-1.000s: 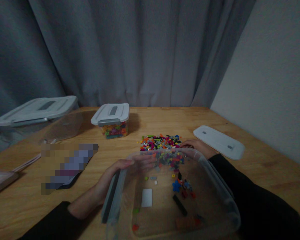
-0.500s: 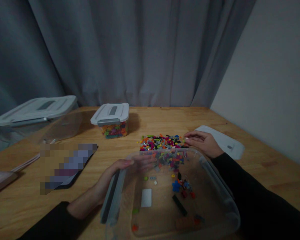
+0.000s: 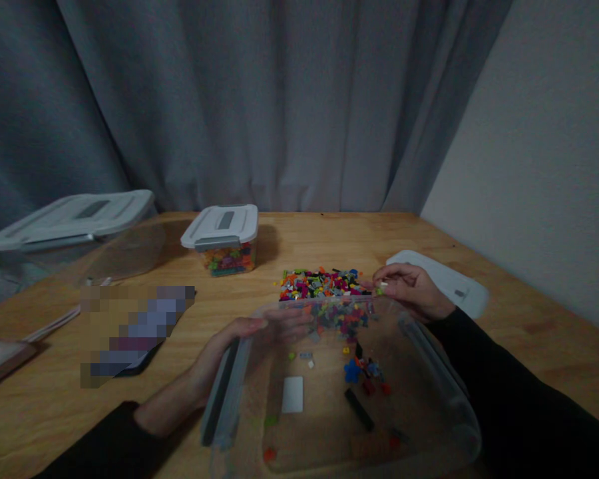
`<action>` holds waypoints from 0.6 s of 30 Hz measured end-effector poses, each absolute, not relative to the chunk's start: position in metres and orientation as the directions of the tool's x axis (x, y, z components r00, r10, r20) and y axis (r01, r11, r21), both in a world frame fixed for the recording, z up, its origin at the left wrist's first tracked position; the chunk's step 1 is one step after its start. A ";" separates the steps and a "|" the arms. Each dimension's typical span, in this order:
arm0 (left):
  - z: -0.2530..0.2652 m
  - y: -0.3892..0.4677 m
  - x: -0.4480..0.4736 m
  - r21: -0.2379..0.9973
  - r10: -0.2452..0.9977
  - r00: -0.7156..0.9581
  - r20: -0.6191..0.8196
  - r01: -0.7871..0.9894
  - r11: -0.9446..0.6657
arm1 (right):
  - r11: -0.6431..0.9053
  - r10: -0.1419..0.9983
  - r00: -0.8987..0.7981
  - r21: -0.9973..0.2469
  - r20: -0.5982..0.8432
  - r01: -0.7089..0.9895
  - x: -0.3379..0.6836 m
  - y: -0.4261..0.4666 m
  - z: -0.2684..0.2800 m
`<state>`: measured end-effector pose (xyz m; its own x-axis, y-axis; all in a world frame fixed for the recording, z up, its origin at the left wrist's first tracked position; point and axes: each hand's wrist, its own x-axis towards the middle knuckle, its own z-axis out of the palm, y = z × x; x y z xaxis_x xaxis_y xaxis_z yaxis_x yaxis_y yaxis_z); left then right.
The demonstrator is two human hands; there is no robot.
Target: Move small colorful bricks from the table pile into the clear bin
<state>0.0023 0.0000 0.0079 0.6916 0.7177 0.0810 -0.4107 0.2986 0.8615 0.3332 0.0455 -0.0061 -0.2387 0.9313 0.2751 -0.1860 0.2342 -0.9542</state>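
A clear plastic box [image 3: 459, 399] stands in front of me with its top open. My left hand [image 3: 224, 346] grips its far left corner, thumb over the rim and fingers showing through the wall. Beyond the box lies a heap of mixed small toy bricks [image 3: 324, 283], partly seen through the plastic. At the heap's right edge my right hand [image 3: 412, 291] pinches a small green and white toy brick [image 3: 381, 289]. Inside the box are a few scattered pieces, among them a white plate [image 3: 293, 394], a black bar [image 3: 359, 408] and a blue piece [image 3: 351, 370].
A small lidded box [image 3: 219, 239] full of coloured bricks stands behind, left of the heap. Further left is a larger lidded box [image 3: 74, 219]. A phone [image 3: 140, 339], its screen pixelated, lies at left. A white lid [image 3: 454, 286] rests beyond my right hand.
My right hand has drawn slightly right and back from the heap, and the small green and white toy brick now shows between its fingertips. My left hand and the box have stayed put.
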 end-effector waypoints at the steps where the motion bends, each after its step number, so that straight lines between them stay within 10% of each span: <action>1: 0.009 0.000 0.003 0.865 0.718 0.691 0.087 -0.410 0.290 | 0.240 0.922 -0.264 -0.953 0.282 -0.183 0.334 0.045 -0.006; 18: -0.004 0.002 0.000 0.843 0.717 0.693 0.076 -0.429 0.325 | 0.305 0.816 -0.491 -0.948 0.306 -0.085 0.340 0.045 -0.004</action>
<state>-0.0003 0.0023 -0.0037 0.6927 0.7172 0.0760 -0.4288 0.3249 0.8430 0.3403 0.0451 -0.0039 -0.4907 0.8157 0.3065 -0.0848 0.3054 -0.9485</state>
